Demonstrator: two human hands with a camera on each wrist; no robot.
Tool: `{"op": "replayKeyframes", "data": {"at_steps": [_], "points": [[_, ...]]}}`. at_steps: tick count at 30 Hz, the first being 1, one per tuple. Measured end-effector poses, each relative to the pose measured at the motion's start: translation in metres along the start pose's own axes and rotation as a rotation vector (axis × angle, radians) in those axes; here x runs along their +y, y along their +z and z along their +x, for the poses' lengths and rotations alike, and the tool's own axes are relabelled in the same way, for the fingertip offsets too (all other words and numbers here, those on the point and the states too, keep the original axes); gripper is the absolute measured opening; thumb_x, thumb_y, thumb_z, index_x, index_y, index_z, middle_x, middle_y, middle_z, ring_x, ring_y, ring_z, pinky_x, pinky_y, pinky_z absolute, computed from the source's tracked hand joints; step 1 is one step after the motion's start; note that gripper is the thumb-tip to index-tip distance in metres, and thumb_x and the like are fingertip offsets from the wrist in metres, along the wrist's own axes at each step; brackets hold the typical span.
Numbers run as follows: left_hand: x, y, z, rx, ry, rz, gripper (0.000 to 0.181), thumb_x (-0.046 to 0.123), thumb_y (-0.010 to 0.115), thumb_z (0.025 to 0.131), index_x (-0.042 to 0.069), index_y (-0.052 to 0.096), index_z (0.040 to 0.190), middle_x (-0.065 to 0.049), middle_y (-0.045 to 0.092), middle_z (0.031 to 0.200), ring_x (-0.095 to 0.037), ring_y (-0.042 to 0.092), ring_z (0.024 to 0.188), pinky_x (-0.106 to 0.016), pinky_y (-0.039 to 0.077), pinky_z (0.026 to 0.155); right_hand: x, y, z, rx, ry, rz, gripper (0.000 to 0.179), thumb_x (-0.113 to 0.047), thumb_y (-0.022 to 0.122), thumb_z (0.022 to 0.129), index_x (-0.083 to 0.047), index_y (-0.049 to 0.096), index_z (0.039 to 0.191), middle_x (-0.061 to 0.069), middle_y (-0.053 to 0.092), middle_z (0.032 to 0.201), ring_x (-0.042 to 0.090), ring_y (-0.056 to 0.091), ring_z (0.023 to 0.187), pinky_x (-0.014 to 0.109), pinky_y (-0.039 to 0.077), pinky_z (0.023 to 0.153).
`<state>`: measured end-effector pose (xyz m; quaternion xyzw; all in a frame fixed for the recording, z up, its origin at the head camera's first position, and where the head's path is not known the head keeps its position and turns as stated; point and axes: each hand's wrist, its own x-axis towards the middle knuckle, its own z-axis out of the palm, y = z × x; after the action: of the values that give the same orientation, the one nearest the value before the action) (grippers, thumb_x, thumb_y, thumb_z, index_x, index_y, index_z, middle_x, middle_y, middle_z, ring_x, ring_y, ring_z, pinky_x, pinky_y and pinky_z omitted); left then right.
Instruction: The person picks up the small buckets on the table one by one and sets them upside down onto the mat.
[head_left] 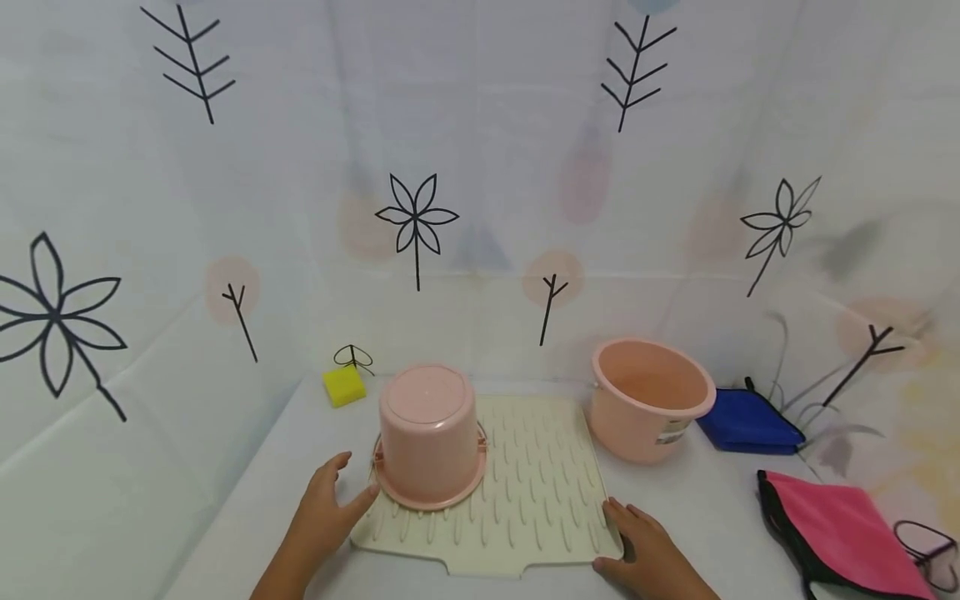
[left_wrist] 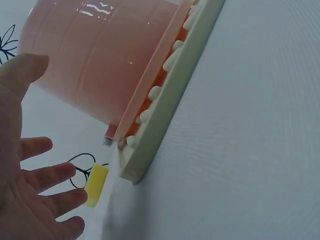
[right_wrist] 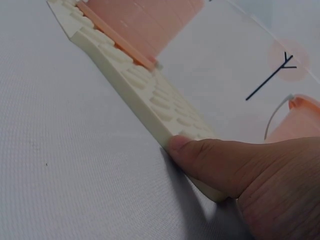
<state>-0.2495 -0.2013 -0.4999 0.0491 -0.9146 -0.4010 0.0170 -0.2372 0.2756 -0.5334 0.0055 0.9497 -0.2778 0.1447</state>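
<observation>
A pink bucket (head_left: 427, 442) stands upside down on the left part of a cream ribbed draining board (head_left: 536, 475). Beside them is my left hand (head_left: 321, 512), fingers spread apart and thumb toward the bucket's rim; in the left wrist view these fingers (left_wrist: 55, 177) hold nothing. My right hand (head_left: 651, 550) grips the board's front right corner. Its thumb (right_wrist: 207, 157) lies against the front edge in the right wrist view, while its fingertips are at the right edge in the head view.
Behind the board's right side stands a second pink bucket (head_left: 648, 400), upright. A yellow sponge (head_left: 344, 386) lies at the back left. To the right are a folded blue cloth item (head_left: 750, 422) and a pink one with dark trim (head_left: 843, 529). A patterned white curtain (head_left: 480, 167) hangs behind.
</observation>
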Motion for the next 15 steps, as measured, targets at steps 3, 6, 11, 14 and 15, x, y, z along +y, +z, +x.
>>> {"op": "replayKeyframes", "data": {"at_steps": [3, 6, 11, 14, 15], "points": [[-0.006, 0.005, 0.000, -0.048, 0.018, 0.046, 0.096, 0.058, 0.076, 0.090, 0.003, 0.037, 0.158, -0.029, 0.038, 0.160, -0.052, 0.037, 0.148, -0.071, 0.034, 0.116, 0.003, 0.002, -0.001, -0.001, 0.013, 0.021, 0.116, -0.064, 0.088, 0.069, -0.005, 0.045, 0.158, 0.020, 0.041, 0.164, 0.053, 0.031, 0.149, 0.075, 0.030, 0.115], [-0.011, 0.008, 0.001, -0.075, 0.027, 0.067, 0.099, 0.058, 0.080, 0.086, 0.002, 0.040, 0.157, -0.030, 0.040, 0.160, -0.053, 0.036, 0.148, -0.071, 0.033, 0.117, 0.002, 0.003, -0.002, -0.001, 0.012, 0.030, 0.115, -0.064, 0.088, 0.069, -0.004, 0.045, 0.158, 0.021, 0.041, 0.164, 0.053, 0.030, 0.149, 0.075, 0.029, 0.115], [-0.021, 0.011, 0.004, -0.133, 0.053, 0.081, 0.105, 0.056, 0.087, 0.079, 0.003, 0.040, 0.157, -0.028, 0.039, 0.161, -0.052, 0.033, 0.151, -0.073, 0.022, 0.121, 0.001, 0.003, -0.002, 0.003, 0.015, 0.028, 0.116, -0.064, 0.087, 0.070, -0.005, 0.043, 0.159, 0.020, 0.040, 0.165, 0.053, 0.029, 0.150, 0.074, 0.029, 0.116], [-0.026, 0.013, 0.003, -0.167, 0.132, 0.141, 0.111, 0.056, 0.089, 0.075, 0.001, 0.038, 0.158, -0.029, 0.038, 0.162, -0.054, 0.030, 0.151, -0.078, 0.013, 0.119, 0.000, 0.002, -0.002, 0.007, 0.025, 0.033, 0.115, -0.064, 0.087, 0.070, -0.006, 0.043, 0.159, 0.019, 0.039, 0.166, 0.052, 0.028, 0.152, 0.074, 0.028, 0.116], [-0.028, 0.013, 0.003, -0.174, 0.159, 0.166, 0.114, 0.057, 0.090, 0.074, 0.000, 0.038, 0.158, -0.030, 0.038, 0.162, -0.055, 0.029, 0.151, -0.079, 0.011, 0.118, 0.000, 0.002, -0.003, 0.009, 0.015, 0.031, 0.115, -0.064, 0.087, 0.071, -0.006, 0.043, 0.159, 0.019, 0.039, 0.166, 0.052, 0.028, 0.151, 0.074, 0.028, 0.116]]}}
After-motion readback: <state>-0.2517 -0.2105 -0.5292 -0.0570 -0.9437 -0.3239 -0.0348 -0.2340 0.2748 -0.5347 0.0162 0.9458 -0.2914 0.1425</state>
